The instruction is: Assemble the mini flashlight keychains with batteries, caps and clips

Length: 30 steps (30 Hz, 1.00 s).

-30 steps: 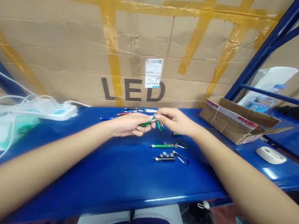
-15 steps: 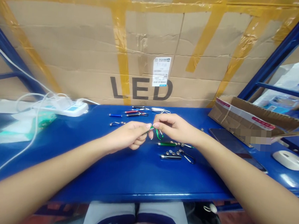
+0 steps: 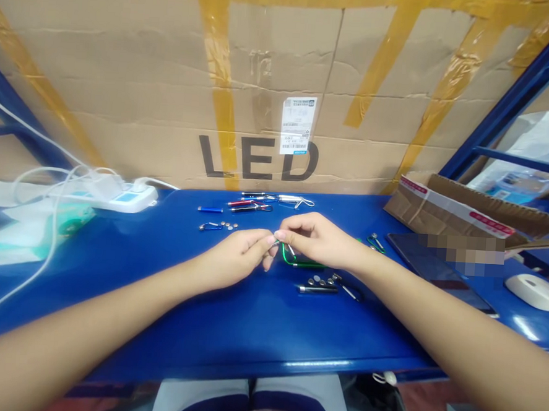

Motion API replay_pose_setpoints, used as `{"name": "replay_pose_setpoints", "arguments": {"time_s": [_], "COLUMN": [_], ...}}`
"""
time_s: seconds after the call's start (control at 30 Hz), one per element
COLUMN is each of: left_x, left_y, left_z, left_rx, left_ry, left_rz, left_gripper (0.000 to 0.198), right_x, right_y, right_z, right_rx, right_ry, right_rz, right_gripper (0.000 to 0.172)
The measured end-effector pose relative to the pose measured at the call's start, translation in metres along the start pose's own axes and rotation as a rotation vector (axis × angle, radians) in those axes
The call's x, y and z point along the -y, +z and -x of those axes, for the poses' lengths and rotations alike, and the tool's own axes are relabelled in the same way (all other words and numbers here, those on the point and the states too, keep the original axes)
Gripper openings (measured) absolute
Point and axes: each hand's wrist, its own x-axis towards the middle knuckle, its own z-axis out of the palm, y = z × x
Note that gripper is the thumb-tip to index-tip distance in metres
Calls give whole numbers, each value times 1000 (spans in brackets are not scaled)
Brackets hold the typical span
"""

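My left hand point(image 3: 238, 256) and my right hand point(image 3: 316, 238) meet over the blue table point(image 3: 230, 327), both pinched on a small green keychain flashlight point(image 3: 277, 243) whose green carabiner clip point(image 3: 292, 259) hangs below my right fingers. Just right of them lies a dark flashlight tube point(image 3: 316, 289) with button cells point(image 3: 320, 281) and a clip beside it. Another green clip point(image 3: 373, 241) lies farther right.
Several small flashlights point(image 3: 251, 204) lie in a row near the big "LED" cardboard box point(image 3: 262, 105). A white power strip point(image 3: 117, 197) with cables is at left. A phone point(image 3: 433, 271), an open carton point(image 3: 460, 217) and a white mouse-like object point(image 3: 534, 291) are at right.
Both hands have dropped lower toward the table with the green flashlight. The view has shifted, bringing the phone and more small parts into sight.
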Motion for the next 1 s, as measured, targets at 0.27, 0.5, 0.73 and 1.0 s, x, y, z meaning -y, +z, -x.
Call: {"name": "replay_pose_setpoints", "arguments": {"time_s": [0.27,0.5,0.73,1.0], "left_x": [-4,-12,-10,1], "left_y": [3,4,-1,0], "left_z": [-3,-6,-3,-6], "left_rx": [-39,65,146,32], "left_ry": [-18,-250,-253,-51], "left_rz": [7,586,620,165], "left_gripper": [38,31,32,42], "right_x": [5,7,6,6], "right_y": [2,0,0,1], "right_z": [0,-1,1,0], "right_rx": [-43,-55,-9,-23], "right_ry": [142,115,93,120], "right_rz": [-112,-70,-70,-25], "right_gripper": [44,47,48,47]}}
